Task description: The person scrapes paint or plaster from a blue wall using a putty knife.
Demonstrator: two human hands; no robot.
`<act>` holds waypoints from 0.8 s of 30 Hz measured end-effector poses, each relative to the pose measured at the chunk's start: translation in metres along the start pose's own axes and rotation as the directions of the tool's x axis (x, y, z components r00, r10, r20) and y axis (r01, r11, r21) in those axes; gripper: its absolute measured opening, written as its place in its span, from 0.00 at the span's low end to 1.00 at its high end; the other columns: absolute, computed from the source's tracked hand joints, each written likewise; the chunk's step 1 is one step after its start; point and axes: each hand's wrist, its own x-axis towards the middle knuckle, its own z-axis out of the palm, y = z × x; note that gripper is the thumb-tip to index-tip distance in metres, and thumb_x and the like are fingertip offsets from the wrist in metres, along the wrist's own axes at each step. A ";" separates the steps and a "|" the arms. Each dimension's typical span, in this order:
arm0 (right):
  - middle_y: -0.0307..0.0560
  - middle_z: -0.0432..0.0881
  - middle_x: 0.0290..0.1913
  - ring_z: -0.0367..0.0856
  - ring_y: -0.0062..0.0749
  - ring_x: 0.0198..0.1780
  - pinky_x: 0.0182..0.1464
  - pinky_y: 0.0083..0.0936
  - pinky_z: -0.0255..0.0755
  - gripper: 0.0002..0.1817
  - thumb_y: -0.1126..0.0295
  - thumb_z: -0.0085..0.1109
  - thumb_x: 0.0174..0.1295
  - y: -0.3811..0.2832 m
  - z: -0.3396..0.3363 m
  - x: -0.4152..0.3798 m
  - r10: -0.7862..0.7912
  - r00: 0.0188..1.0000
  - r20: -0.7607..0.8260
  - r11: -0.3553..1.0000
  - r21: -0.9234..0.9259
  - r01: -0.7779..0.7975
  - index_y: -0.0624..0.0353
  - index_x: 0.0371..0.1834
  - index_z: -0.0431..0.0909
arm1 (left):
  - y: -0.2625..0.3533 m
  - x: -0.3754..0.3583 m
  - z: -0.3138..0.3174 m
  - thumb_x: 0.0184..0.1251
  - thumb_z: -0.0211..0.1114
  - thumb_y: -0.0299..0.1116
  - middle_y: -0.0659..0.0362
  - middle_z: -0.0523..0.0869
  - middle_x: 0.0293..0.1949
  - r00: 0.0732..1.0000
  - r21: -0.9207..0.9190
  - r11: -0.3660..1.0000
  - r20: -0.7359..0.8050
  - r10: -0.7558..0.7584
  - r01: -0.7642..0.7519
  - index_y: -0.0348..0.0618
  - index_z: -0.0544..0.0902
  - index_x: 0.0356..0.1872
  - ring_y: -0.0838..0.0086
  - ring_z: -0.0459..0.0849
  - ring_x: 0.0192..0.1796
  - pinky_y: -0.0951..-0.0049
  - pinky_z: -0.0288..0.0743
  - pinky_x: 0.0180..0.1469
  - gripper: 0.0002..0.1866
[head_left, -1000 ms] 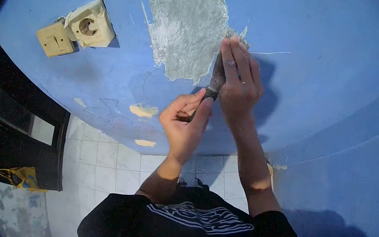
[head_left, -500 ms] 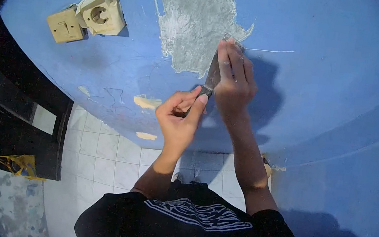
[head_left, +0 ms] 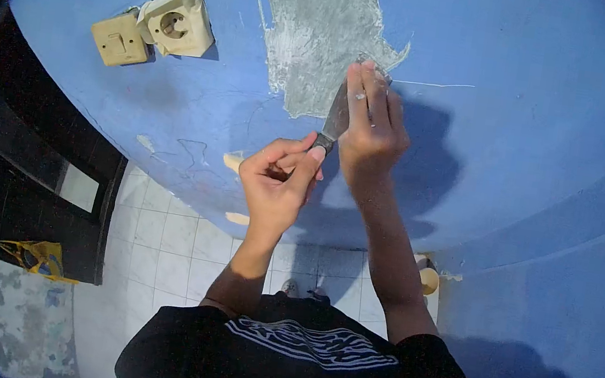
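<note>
A putty knife (head_left: 338, 114) lies slanted against the blue wall, its blade at the lower right edge of a grey putty patch (head_left: 315, 44). The knife's dark handle is pinched between thumb and fingers of my left hand (head_left: 277, 178), which is closed on it. Over the blade, my right hand (head_left: 376, 134) has its fingers stretched out, pressing flat near the blade's wide end. White smears show on those fingers. The right thumb is hidden, and so is part of the blade under the hand.
A light switch (head_left: 120, 40) and a loose-framed wall socket (head_left: 176, 23) sit left of the patch. Cream bare spots (head_left: 237, 218) mark the lower wall. A dark door frame (head_left: 22, 149) with a yellow plastic bag (head_left: 39, 258) stands left, above white floor tiles (head_left: 158, 227).
The view has shifted, so the wall and its fittings appear farther right. Against the wall, both hands and the putty knife have moved slightly left, and the handle has swung a little left.
</note>
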 end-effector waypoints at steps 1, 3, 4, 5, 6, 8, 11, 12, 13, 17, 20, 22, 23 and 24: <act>0.47 0.82 0.57 0.82 0.39 0.57 0.53 0.29 0.81 0.24 0.76 0.60 0.54 0.002 0.001 0.001 -0.013 1.000 -0.018 1.000 -0.028 0.013 0.57 0.57 0.81 | -0.001 0.007 0.004 0.64 0.69 0.22 0.61 0.83 0.20 1.000 -0.003 1.000 0.001 0.003 -0.003 0.32 0.85 0.43 0.88 0.72 0.17 0.84 0.61 0.18 0.08; 0.46 0.82 0.57 0.82 0.38 0.57 0.53 0.28 0.81 0.24 0.75 0.61 0.53 0.012 0.000 0.019 -0.035 0.998 -0.046 0.996 -0.081 0.031 0.57 0.57 0.81 | -0.003 0.020 0.014 0.65 0.68 0.22 0.62 0.83 0.20 0.999 -0.048 0.999 0.043 0.001 0.001 0.32 0.85 0.43 0.88 0.72 0.17 0.84 0.61 0.17 0.07; 0.44 0.82 0.57 0.82 0.36 0.56 0.53 0.26 0.81 0.25 0.75 0.61 0.52 0.016 -0.002 0.025 -0.059 0.995 -0.075 0.990 -0.132 0.048 0.56 0.57 0.81 | -0.003 0.019 0.015 0.65 0.68 0.22 0.62 0.83 0.20 0.999 -0.045 0.999 0.042 -0.002 0.004 0.32 0.85 0.43 0.88 0.72 0.17 0.84 0.61 0.17 0.07; 0.44 0.82 0.57 0.82 0.36 0.56 0.53 0.26 0.81 0.25 0.75 0.61 0.52 0.017 -0.002 0.025 -0.055 0.995 -0.085 0.990 -0.135 0.044 0.56 0.57 0.81 | -0.001 0.021 0.016 0.65 0.68 0.22 0.62 0.83 0.20 0.998 -0.074 0.997 0.068 0.015 -0.010 0.32 0.85 0.43 0.88 0.72 0.17 0.84 0.61 0.17 0.07; 0.44 0.82 0.57 0.82 0.36 0.56 0.54 0.26 0.81 0.24 0.74 0.61 0.52 0.019 0.000 0.028 -0.066 0.993 -0.101 0.990 -0.135 0.052 0.56 0.57 0.81 | 0.003 0.028 0.019 0.66 0.68 0.22 0.62 0.83 0.20 0.994 -0.107 0.994 0.102 0.045 -0.034 0.33 0.85 0.43 0.88 0.72 0.17 0.84 0.60 0.17 0.07; 0.43 0.82 0.57 0.81 0.35 0.56 0.54 0.26 0.81 0.24 0.74 0.61 0.52 0.019 -0.004 0.029 -0.076 0.992 -0.105 0.988 -0.144 0.060 0.56 0.56 0.81 | 0.005 0.028 0.022 0.66 0.68 0.22 0.62 0.82 0.19 0.994 -0.115 0.993 0.104 0.041 -0.029 0.33 0.85 0.43 0.87 0.72 0.16 0.84 0.60 0.17 0.07; 0.42 0.81 0.58 0.82 0.34 0.55 0.54 0.26 0.80 0.22 0.73 0.60 0.53 0.011 -0.009 0.025 -0.006 0.999 -0.046 0.991 -0.133 -0.001 0.56 0.55 0.81 | 0.006 0.017 0.015 0.66 0.67 0.21 0.62 0.82 0.19 0.995 -0.105 0.994 0.091 0.040 -0.030 0.33 0.85 0.43 0.87 0.72 0.16 0.84 0.61 0.17 0.06; 0.42 0.81 0.58 0.82 0.33 0.55 0.54 0.26 0.80 0.22 0.73 0.60 0.53 0.009 -0.008 0.020 -0.010 1.000 -0.025 0.994 -0.108 0.007 0.56 0.55 0.81 | 0.006 0.015 0.011 0.66 0.67 0.21 0.62 0.82 0.19 0.995 -0.091 0.995 0.089 0.047 -0.039 0.33 0.85 0.42 0.87 0.72 0.16 0.84 0.61 0.17 0.06; 0.41 0.81 0.58 0.82 0.32 0.55 0.54 0.26 0.80 0.22 0.73 0.59 0.54 0.008 -0.008 0.017 -0.014 1.000 -0.003 0.996 -0.083 0.013 0.55 0.56 0.81 | 0.004 0.014 0.009 0.66 0.67 0.21 0.62 0.82 0.19 0.995 -0.092 0.995 0.092 0.047 -0.039 0.33 0.85 0.42 0.87 0.72 0.16 0.84 0.61 0.17 0.06; 0.41 0.81 0.58 0.82 0.33 0.55 0.54 0.26 0.80 0.23 0.73 0.59 0.54 0.012 -0.005 0.023 -0.020 0.998 -0.053 0.997 -0.081 0.016 0.54 0.56 0.80 | 0.003 0.020 0.018 0.66 0.67 0.20 0.62 0.82 0.19 0.996 -0.096 0.995 0.076 0.043 -0.036 0.33 0.84 0.42 0.87 0.72 0.17 0.84 0.62 0.18 0.06; 0.41 0.82 0.57 0.82 0.33 0.55 0.53 0.27 0.80 0.23 0.72 0.59 0.54 0.013 -0.004 0.029 -0.041 0.995 -0.086 0.987 -0.160 0.027 0.53 0.57 0.81 | 0.001 0.022 0.021 0.66 0.67 0.21 0.62 0.82 0.19 0.994 -0.126 0.991 0.086 0.062 -0.051 0.32 0.84 0.42 0.87 0.72 0.18 0.84 0.62 0.19 0.06; 0.41 0.82 0.57 0.82 0.33 0.54 0.53 0.27 0.80 0.22 0.72 0.59 0.55 0.012 -0.007 0.024 -0.023 0.999 -0.041 0.992 -0.121 0.018 0.53 0.56 0.81 | -0.002 0.016 0.017 0.66 0.67 0.21 0.62 0.82 0.19 0.995 -0.123 0.991 0.076 0.066 -0.057 0.32 0.84 0.42 0.88 0.72 0.18 0.84 0.63 0.20 0.06; 0.41 0.82 0.57 0.82 0.33 0.54 0.53 0.27 0.80 0.22 0.72 0.59 0.55 0.011 -0.005 0.021 -0.028 0.999 -0.040 0.993 -0.119 0.023 0.53 0.56 0.81 | -0.001 0.011 0.011 0.66 0.67 0.21 0.62 0.82 0.19 0.996 -0.094 0.994 0.074 0.058 -0.050 0.32 0.83 0.43 0.88 0.72 0.18 0.84 0.62 0.20 0.06; 0.40 0.82 0.57 0.82 0.33 0.54 0.53 0.27 0.80 0.22 0.72 0.59 0.55 0.010 -0.001 0.017 -0.027 0.999 -0.039 0.994 -0.111 0.023 0.53 0.56 0.81 | -0.001 0.010 0.009 0.66 0.67 0.21 0.63 0.82 0.19 0.996 -0.065 0.997 0.074 0.053 -0.048 0.32 0.83 0.43 0.88 0.72 0.18 0.85 0.62 0.21 0.07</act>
